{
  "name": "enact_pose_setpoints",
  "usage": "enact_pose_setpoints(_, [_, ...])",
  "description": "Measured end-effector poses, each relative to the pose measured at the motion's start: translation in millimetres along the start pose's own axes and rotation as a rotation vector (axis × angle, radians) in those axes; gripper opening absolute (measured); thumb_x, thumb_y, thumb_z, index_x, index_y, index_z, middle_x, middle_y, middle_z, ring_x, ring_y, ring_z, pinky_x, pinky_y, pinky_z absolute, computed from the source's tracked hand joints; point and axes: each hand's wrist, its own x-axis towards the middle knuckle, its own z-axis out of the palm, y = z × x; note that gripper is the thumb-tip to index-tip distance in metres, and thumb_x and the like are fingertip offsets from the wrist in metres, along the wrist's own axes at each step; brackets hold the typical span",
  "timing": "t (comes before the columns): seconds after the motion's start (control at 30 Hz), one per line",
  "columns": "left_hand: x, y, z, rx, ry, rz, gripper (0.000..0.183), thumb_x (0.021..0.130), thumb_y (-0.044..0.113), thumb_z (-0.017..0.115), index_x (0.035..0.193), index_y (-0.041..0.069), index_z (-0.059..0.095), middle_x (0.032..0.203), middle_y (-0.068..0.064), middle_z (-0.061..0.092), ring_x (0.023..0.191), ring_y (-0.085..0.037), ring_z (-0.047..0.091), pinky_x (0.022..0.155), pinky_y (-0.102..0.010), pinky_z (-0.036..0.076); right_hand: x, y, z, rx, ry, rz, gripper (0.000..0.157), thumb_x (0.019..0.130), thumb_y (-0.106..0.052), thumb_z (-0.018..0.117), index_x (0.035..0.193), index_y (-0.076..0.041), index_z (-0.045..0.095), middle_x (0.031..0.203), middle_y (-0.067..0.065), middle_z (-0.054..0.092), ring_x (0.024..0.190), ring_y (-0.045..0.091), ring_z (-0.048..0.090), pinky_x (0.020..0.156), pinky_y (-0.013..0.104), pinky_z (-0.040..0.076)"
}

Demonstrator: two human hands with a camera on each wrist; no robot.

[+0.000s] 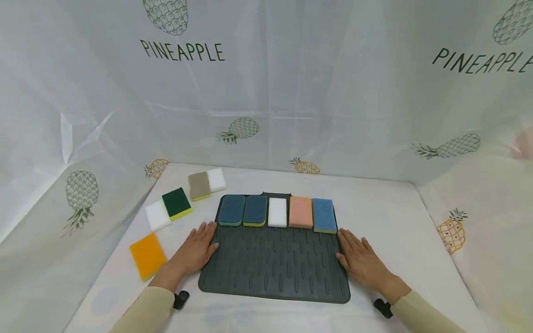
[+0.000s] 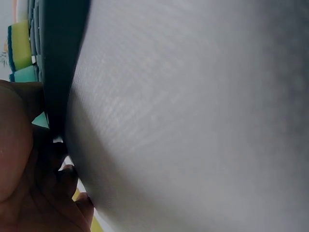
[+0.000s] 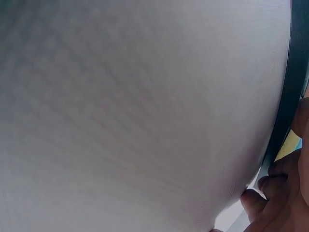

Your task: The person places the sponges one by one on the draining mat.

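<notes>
A dark grey ridged mat (image 1: 275, 263) lies flat, with a row of sponges along its far edge. From left to right these are two dark blue sponges, the first (image 1: 232, 209) beside the second (image 1: 255, 209), a white sponge (image 1: 277, 212), a pink-orange sponge (image 1: 300, 212) and a blue scouring sponge (image 1: 324, 215). My left hand (image 1: 196, 248) rests palm down at the mat's left edge, its fingers extended. At the right edge, my right hand (image 1: 361, 259) lies likewise, thumb touching the rim. Both wrist views show fingers against the mat's dark side.
Left of the mat lie loose sponges: orange (image 1: 148, 255), white (image 1: 158, 215), dark green (image 1: 176, 202), grey-brown (image 1: 199, 185) and another white one (image 1: 216, 179). A white cloth (image 1: 383, 208) covers the table. Pineapple-printed sheeting (image 1: 291, 92) hangs around the back and sides.
</notes>
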Motion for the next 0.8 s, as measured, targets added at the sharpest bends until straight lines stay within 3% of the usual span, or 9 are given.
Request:
enact_pose_setpoints(0.27, [2.8, -4.2, 1.0, -0.019, -0.014, -0.006, 0.071, 0.110, 0.033, 0.056, 0.165, -0.002, 0.027, 0.170, -0.024, 0.030, 0.159, -0.048, 0.023, 0.127, -0.068, 0.019, 0.3, 1.2, 4.8, -0.008, 0.003, -0.009, 0.066, 0.111, -0.033, 0.053, 0.161, 0.006, 0.035, 0.169, 0.024, 0.035, 0.153, 0.046, 0.037, 0.117, 0.074, 0.032])
enact_pose_setpoints(0.4, [4.0, -6.4, -9.2, -0.051, -0.060, 0.002, 0.071, 0.109, 0.034, 0.058, 0.164, -0.002, 0.031, 0.169, -0.025, 0.033, 0.158, -0.048, 0.026, 0.127, -0.067, 0.023, 1.2, 0.6, 4.4, -0.019, 0.001, -0.003, 0.066, 0.110, -0.033, 0.054, 0.161, 0.006, 0.035, 0.168, 0.023, 0.036, 0.153, 0.045, 0.038, 0.118, 0.073, 0.033])
enact_pose_setpoints(0.53, [10.4, -7.4, -35.8, -0.091, -0.118, -0.019, 0.063, 0.108, 0.035, 0.061, 0.157, -0.001, 0.046, 0.158, -0.024, 0.050, 0.150, -0.047, 0.043, 0.121, -0.064, 0.036, 1.4, -0.2, 5.0, -0.024, 0.008, -0.001, 0.066, 0.110, -0.033, 0.055, 0.160, 0.006, 0.037, 0.167, 0.024, 0.038, 0.153, 0.045, 0.040, 0.117, 0.073, 0.034])
enact_pose_setpoints(0.6, [18.3, -8.7, -54.0, -0.073, -0.109, -0.022, 0.055, 0.107, 0.034, 0.062, 0.150, 0.001, 0.056, 0.149, -0.022, 0.061, 0.141, -0.045, 0.054, 0.116, -0.062, 0.043, 0.8, -0.2, 5.7, -0.027, 0.011, 0.003, 0.066, 0.110, -0.034, 0.055, 0.160, 0.005, 0.037, 0.167, 0.023, 0.038, 0.152, 0.045, 0.040, 0.117, 0.073, 0.034])
enact_pose_setpoints(0.67, [29.8, -11.2, -73.5, -0.028, -0.063, -0.012, 0.049, 0.106, 0.032, 0.064, 0.144, 0.002, 0.063, 0.140, -0.019, 0.068, 0.132, -0.043, 0.062, 0.110, -0.060, 0.050, -0.1, -0.3, 5.8, -0.032, 0.014, 0.008, 0.066, 0.110, -0.034, 0.055, 0.161, 0.004, 0.037, 0.167, 0.023, 0.039, 0.152, 0.044, 0.041, 0.117, 0.073, 0.034])
enact_pose_setpoints(0.8, [60.8, -20.8, -107.7, 0.103, 0.086, 0.027, 0.042, 0.105, 0.029, 0.066, 0.137, 0.001, 0.067, 0.134, -0.021, 0.071, 0.124, -0.044, 0.064, 0.102, -0.060, 0.054, -2.3, -2.3, 4.1, -0.024, 0.019, 0.010, 0.066, 0.110, -0.035, 0.056, 0.160, 0.004, 0.038, 0.166, 0.023, 0.040, 0.152, 0.044, 0.041, 0.117, 0.072, 0.035])
